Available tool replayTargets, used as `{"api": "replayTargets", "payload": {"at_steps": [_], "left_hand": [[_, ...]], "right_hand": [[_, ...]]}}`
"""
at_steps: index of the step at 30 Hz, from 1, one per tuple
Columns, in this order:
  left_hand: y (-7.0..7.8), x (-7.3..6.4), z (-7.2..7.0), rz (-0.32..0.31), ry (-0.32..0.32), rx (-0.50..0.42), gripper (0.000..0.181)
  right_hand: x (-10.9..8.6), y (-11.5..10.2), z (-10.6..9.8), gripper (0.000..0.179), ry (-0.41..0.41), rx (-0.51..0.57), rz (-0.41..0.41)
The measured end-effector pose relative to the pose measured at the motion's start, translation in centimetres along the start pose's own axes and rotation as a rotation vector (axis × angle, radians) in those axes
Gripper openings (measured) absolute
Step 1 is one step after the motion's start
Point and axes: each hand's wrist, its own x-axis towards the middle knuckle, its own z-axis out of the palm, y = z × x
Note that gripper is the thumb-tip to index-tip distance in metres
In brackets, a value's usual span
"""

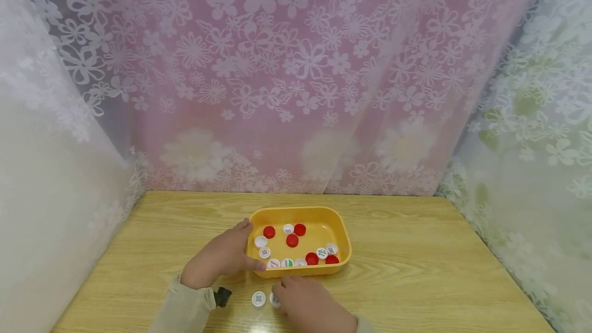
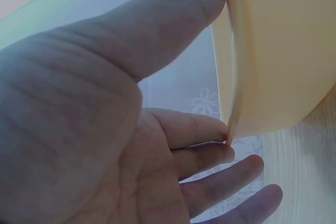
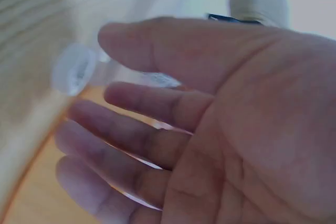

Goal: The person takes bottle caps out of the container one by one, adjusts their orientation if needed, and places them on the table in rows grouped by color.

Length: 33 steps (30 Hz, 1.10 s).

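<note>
Against the left end of a shallow yellow tray [image 1: 339,235] is my left hand [image 1: 224,253]. Its thumb lies over the front left rim, and its fingertips meet the rim farther back, while the other fingers [image 2: 247,174] extend past it. In front of the tray, my right hand [image 1: 312,304] is low over the table, its fingertips partly covering a white bottle cap [image 1: 274,300]. Another white cap [image 1: 258,299] with a square printed code lies just left of it. The right wrist view shows a gap between thumb and fingers, beside a blurred white cap [image 3: 73,69].
Several red caps [image 1: 292,240] and white caps [image 1: 261,241] are spread inside the tray. A black strap or clip [image 1: 223,297] shows at the left sleeve. Flower-patterned curtains [image 1: 300,91] hang behind and on both sides of the wooden table [image 1: 416,261].
</note>
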Motion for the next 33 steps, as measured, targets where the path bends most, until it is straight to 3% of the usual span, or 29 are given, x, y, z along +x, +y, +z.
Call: {"api": "replayTargets", "payload": {"at_steps": [4,9,13,17,20,24,27,33], "left_hand": [[-0.1,-0.1,0.0,0.000,-0.005,-0.010,0.111],[-0.4,0.1,0.2,0.022,-0.012,-0.015,0.110],[-0.5,0.2,0.2,0.037,-0.016,-0.021,0.111],[-0.4,0.0,-0.1,0.042,-0.019,-0.017,0.112],[-0.4,0.0,-0.3,0.038,-0.023,-0.013,0.114],[-0.4,0.2,-0.4,0.038,-0.025,-0.018,0.115],[-0.5,0.2,-0.3,0.034,-0.022,-0.025,0.115],[-0.5,0.2,-0.1,0.037,-0.028,-0.012,0.116]], "right_hand": [[-0.9,0.9,-1.3,0.014,0.077,0.080,-0.063],[-1.6,3.2,-2.8,0.021,0.331,0.126,-0.128],[-1.3,6.3,-4.4,0.038,0.486,0.130,-0.060],[-0.7,10.0,-5.7,0.054,0.566,0.073,0.054],[0.2,11.9,-5.8,0.045,0.475,-0.007,0.093],[1.5,12.9,-5.1,0.030,0.223,-0.135,0.089],[2.3,13.0,-4.5,0.028,0.080,-0.197,0.065],[3.4,13.4,-3.6,0.025,-0.020,-0.217,0.034]]}}
